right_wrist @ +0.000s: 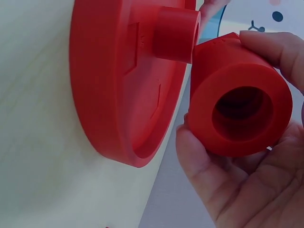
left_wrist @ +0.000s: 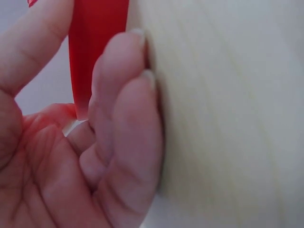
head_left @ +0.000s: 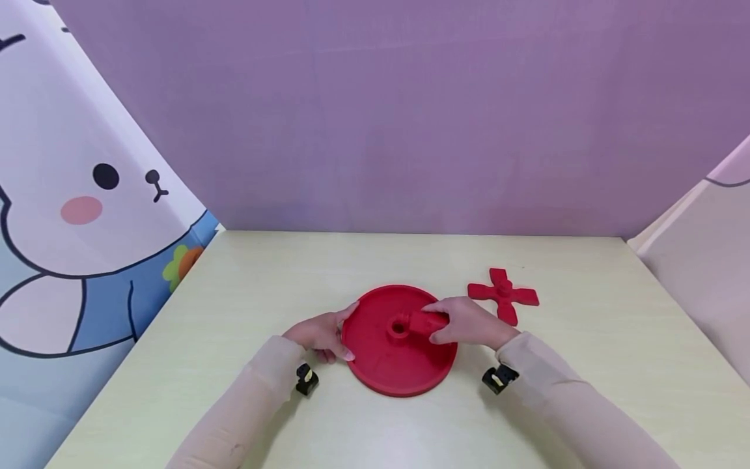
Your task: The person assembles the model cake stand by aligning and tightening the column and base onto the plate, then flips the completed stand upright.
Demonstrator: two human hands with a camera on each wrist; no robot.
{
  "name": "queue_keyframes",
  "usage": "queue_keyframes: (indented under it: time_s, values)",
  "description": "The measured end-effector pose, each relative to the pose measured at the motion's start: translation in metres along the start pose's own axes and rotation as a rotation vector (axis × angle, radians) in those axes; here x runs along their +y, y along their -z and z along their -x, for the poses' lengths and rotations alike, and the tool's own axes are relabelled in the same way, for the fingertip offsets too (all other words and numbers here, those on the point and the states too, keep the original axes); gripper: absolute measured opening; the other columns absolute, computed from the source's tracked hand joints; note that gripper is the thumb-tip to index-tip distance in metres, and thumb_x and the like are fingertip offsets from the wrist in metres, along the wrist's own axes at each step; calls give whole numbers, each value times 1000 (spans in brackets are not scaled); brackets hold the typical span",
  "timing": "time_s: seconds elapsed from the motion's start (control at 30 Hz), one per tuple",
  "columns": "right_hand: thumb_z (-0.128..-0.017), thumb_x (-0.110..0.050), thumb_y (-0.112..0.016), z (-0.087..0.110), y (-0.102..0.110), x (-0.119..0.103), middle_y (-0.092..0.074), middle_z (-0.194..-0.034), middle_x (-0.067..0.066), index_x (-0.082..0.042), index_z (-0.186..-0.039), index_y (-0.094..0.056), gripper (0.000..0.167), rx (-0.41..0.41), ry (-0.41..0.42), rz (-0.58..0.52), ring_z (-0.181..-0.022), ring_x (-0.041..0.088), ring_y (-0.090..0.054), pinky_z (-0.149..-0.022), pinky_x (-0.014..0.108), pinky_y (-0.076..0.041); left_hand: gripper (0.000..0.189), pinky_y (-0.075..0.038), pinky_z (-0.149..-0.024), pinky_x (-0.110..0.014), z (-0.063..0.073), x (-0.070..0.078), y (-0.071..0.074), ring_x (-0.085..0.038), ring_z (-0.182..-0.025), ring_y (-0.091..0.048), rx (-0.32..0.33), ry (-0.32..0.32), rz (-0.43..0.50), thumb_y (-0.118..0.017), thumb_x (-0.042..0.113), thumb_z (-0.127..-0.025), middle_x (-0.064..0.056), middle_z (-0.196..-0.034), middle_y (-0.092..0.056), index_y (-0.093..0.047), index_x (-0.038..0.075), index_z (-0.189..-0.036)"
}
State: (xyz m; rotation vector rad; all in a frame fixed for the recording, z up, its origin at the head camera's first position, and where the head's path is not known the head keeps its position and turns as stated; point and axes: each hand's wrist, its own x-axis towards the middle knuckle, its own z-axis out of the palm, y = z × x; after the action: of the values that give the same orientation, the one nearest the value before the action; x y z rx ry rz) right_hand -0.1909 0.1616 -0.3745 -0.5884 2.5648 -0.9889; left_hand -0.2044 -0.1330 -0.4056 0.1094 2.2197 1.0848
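A round red dish-like base (head_left: pixel 383 368) with a low rim lies on the table, a short hollow post (head_left: pixel 398 327) standing up at its middle. My left hand (head_left: pixel 319 333) holds its left rim between fingers and thumb; in the left wrist view the lower fingers curl by the rim, close to the tabletop. Above the base's right half, my right hand (head_left: pixel 469 322) grips a thick red hollow cylinder (right_wrist: pixel 237 76) between thumb and fingers. The cylinder lies sideways, its round opening towards the right wrist camera and its far end close beside the post.
A red four-armed cross piece (head_left: pixel 504 294) lies on the pale wooden table (head_left: pixel 281 260) behind my right hand. A purple panel (head_left: pixel 410 130) stands along the table's back edge. Cartoon-printed sheets (head_left: pixel 105 247) border the sides.
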Motion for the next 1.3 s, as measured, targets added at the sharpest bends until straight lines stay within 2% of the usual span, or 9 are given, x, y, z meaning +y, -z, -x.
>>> queue_keyframes:
  time_s: [0.37,0.57,0.7,0.83,1.1,1.3]
  values:
    - [-74,-7,-79,1,2,-9,-61,-91,1,-2,-123,-62,52,-9,2,-6,-74,16,-56,-62,28,-52,105,-47,-52,-26,2,1,0,-20,-54,-51,-8,-5,-12,-81,9,-75,-13,-89,-54,-16,28,-155]
    - [-73,-5,-80,-2,2,-14,-61,-100,6,-2,-120,-59,51,64,-22,-41,-84,19,-57,-66,30,-55,105,-47,-52,-27,2,1,1,-20,-54,-51,-4,-8,-20,-81,8,-75,-12,-89,-54,-15,28,-155]
    - [-74,-4,-80,-4,3,-17,-60,-101,8,-2,-114,-57,46,120,-34,-83,-87,22,-57,-68,32,-56,105,-47,-52,-27,3,1,2,-20,-54,-51,-3,-7,-18,-81,8,-75,-12,-88,-54,-15,28,-155]
    - [-75,-4,-79,-6,4,-18,-59,-102,8,-2,-117,-56,47,153,-36,-126,-91,23,-56,-69,32,-56,105,-47,-51,-26,1,0,3,-19,-54,-51,0,2,-9,-81,8,-75,-12,-88,-54,-16,28,-154]
    - [-78,-6,-78,-8,4,-18,-60,-112,10,-2,-127,-57,53,194,20,-143,-105,29,-55,-73,33,-56,104,-48,-53,-26,1,-1,2,-19,-55,-52,9,8,-13,-82,10,-75,-12,-90,-55,-17,29,-154]
    - [-78,-8,-78,-9,3,-23,-61,-115,10,-4,-131,-58,57,193,83,-125,-105,29,-56,-76,34,-56,104,-49,-54,-27,1,0,2,-20,-56,-52,10,9,-10,-82,10,-75,-12,-90,-54,-17,29,-154]
